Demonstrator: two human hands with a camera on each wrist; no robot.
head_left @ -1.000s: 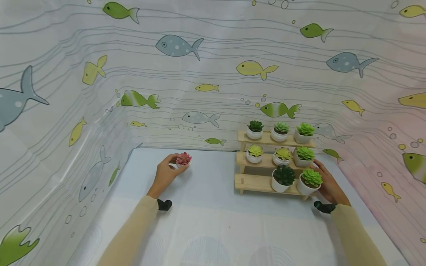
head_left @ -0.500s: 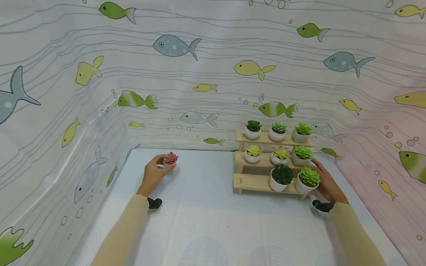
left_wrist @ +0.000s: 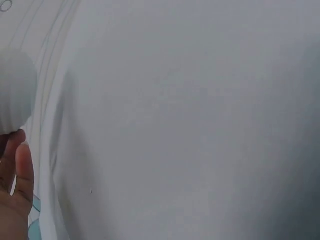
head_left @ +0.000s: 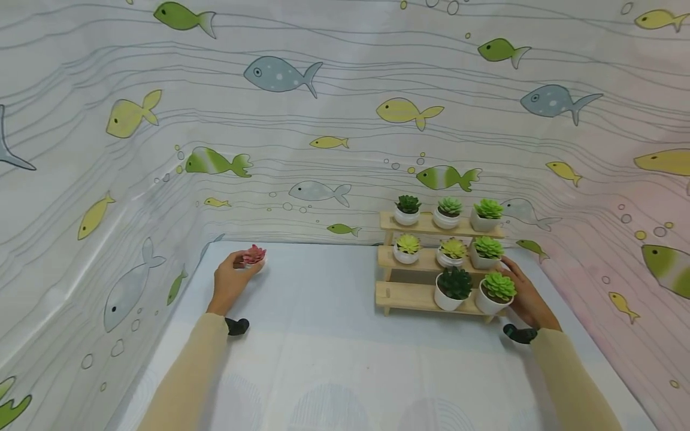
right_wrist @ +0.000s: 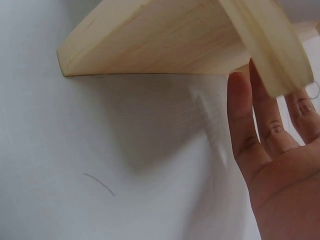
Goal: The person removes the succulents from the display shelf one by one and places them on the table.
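Note:
My left hand (head_left: 232, 281) holds a small red succulent (head_left: 254, 254) in a white pot at the table's far left, thumb and fingers around the pot. In the left wrist view the ribbed white pot (left_wrist: 17, 92) shows above the fingertips. A three-tier wooden plant stand (head_left: 409, 296) stands at the right, with several potted green and yellow succulents on its shelves. My right hand (head_left: 528, 299) is at the stand's right end, partly behind the front right pot (head_left: 493, 299). Up close, its extended fingers (right_wrist: 242, 112) reach up against the wooden stand (right_wrist: 165, 45).
A pale cloth covers the table (head_left: 323, 311). Behind and on both sides rises a fish-printed curtain (head_left: 334, 90), close to the back of the stand. On the bottom shelf, a dark green succulent (head_left: 454, 284) stands left of the front right pot.
My left hand has carried the red succulent leftward across the table. The right hand stays at the stand's right end, and the whole view has shifted slightly.

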